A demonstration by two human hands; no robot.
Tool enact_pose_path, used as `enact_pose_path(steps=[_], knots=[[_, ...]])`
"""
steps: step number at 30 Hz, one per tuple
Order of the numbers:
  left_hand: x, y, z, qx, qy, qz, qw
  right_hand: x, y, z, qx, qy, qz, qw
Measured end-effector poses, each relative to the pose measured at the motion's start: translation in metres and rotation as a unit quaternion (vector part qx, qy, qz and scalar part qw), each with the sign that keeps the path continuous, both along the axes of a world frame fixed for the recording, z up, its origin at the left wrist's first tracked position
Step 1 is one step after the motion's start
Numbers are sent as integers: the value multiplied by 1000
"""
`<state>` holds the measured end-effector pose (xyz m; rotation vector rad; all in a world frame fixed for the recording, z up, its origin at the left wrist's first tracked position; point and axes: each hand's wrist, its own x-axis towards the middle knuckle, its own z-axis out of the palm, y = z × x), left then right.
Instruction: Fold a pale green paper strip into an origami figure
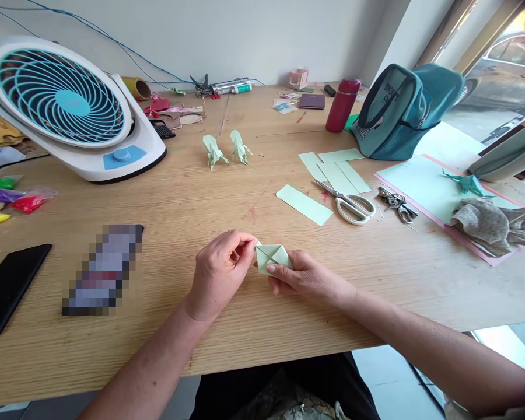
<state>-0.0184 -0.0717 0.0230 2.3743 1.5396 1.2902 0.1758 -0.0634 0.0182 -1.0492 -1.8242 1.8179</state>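
Above the near part of the wooden table I hold a folded piece of pale green paper (273,255) with crossing creases and flaps. My left hand (223,262) pinches its left corner between thumb and forefinger. On the right side, my right hand (304,274) grips the paper with the thumb on top and the fingers beneath. Beyond my hands lies a pale green paper strip (305,205), with white-handled scissors (354,207) beside it. Several more cut strips (339,175) overlap behind the scissors. Two folded paper figures (240,147) stand farther back.
A white fan (74,105) stands at the left, with a blurred-out phone (102,271) and a black phone-like slab (13,289) nearer. To the right are keys (396,203), a red bottle (343,105), a teal backpack (402,114), paper sheets (420,186) and a grey cloth (485,224).
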Motion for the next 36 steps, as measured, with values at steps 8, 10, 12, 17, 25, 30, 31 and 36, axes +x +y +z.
enact_pose_path(steps=[8, 10, 12, 17, 25, 30, 31, 36], knots=[[0, -1, 2, 5, -35, 1, 999, 2, -3, 2, 18, 19, -30, 999], [0, -1, 3, 5, -30, 1, 1000, 2, -3, 4, 29, 19, -27, 999], [0, -1, 3, 1, -28, 1, 1000, 3, -4, 6, 38, 31, -21, 999], [0, -1, 4, 0, -45, 3, 999, 5, -3, 9, 44, 28, -9, 999], [0, -2, 7, -16, -92, -1, 996, 8, -4, 7, 30, 75, 34, 996], [-3, 0, 2, -6, -83, 5, 997, 2, -4, 5, -15, 46, -8, 999], [-3, 0, 1, -1, -79, 6, 997, 0, -3, 5, -23, 57, -11, 998], [-4, 1, -1, 33, -28, 11, 999, -1, -4, 10, -1, 74, -48, 996]])
